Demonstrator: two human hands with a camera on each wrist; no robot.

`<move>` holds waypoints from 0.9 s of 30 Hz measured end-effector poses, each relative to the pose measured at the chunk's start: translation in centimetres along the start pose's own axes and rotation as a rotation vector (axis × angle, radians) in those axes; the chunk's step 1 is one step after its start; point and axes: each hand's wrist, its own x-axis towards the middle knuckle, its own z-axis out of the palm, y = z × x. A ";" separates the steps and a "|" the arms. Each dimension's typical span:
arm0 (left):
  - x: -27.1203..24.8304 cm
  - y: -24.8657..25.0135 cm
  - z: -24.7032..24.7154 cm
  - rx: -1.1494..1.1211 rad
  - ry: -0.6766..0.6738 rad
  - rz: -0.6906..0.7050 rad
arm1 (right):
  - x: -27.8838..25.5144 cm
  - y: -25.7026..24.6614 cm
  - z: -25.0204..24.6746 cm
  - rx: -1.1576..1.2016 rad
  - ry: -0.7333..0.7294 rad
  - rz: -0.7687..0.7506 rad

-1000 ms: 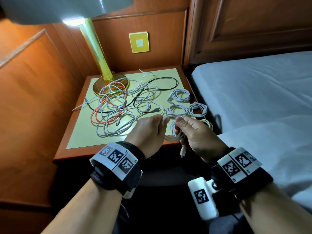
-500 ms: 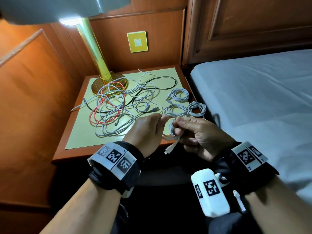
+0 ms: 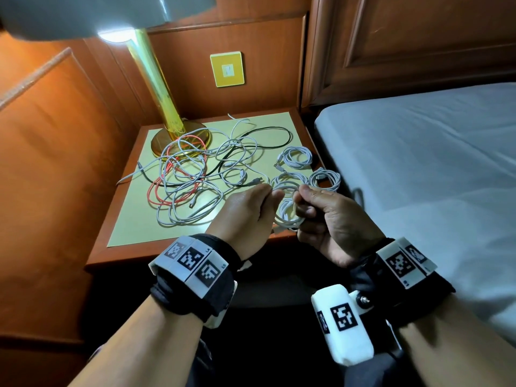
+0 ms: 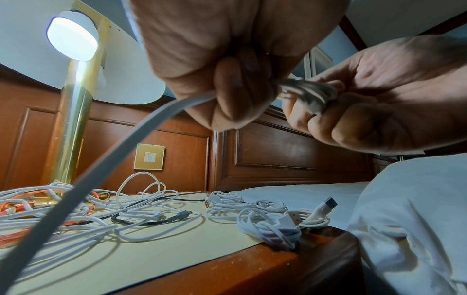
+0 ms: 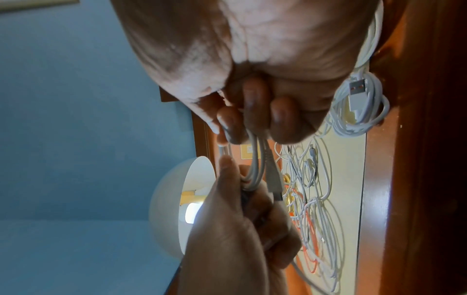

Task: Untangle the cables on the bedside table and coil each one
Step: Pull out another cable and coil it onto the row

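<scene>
A small coil of white cable hangs between my hands above the bedside table's front right corner. My right hand grips its loops in curled fingers, a grey plug sticking out beside them. My left hand pinches a strand of the same cable, which trails down past the wrist camera. A tangle of white, orange and black cables lies on the table's middle and left. Three coiled white cables lie along its right side.
A brass lamp with a lit shade stands at the back left of the bedside table, its base under the tangle. A bed with a pale sheet adjoins the table's right side. Wood panelling closes the left and back.
The plug end that dangled below my hands has been drawn up against the coil. Both hands stay at the table's front right corner, and the tangle has not moved.
</scene>
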 end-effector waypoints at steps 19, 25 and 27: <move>0.6 -4.5 -3.5 0.079 0.281 -0.137 | 0.7 -1.8 -1.9 0.200 0.263 -0.270; 0.2 -3.2 -2.9 0.133 0.244 0.109 | 1.3 -1.5 -3.7 -0.299 0.501 -0.675; -0.2 -1.9 -2.0 0.102 0.088 0.194 | 1.2 -0.8 -3.4 -0.725 0.546 -0.853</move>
